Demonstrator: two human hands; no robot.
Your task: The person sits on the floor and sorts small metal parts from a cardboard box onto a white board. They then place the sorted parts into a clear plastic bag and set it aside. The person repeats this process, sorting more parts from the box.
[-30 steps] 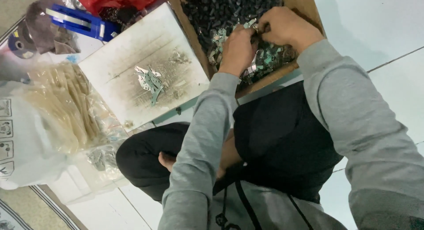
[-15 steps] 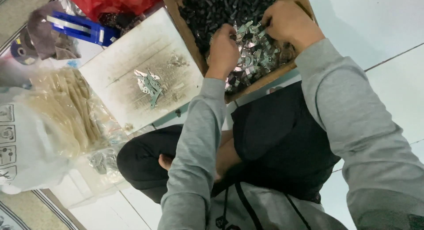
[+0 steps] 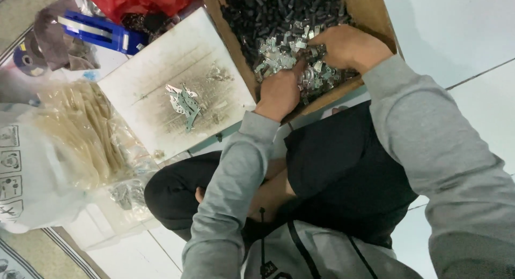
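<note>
Both hands work inside a cardboard box (image 3: pixel 375 13) that sits on the tiled floor (image 3: pixel 472 48) in front of the seated person's knees. The box holds a heap of small black parts (image 3: pixel 279 11) at its far end and a pile of small silvery metal clips (image 3: pixel 279 51) at the near end. The left hand (image 3: pixel 279 91) rests on the clips with its fingers curled down into them; whether its grip pinches any clip cannot be told. The right hand (image 3: pixel 346 46) lies just beside it, fingers bent over the same pile, its grip also hidden. Left of the box a dirty white board (image 3: pixel 145 91) carries a few loose metal pieces (image 3: pixel 185 102). Further left lie a clear bag (image 3: pixel 80 134) of pale sticks and a blue tool (image 3: pixel 99 31).
</note>
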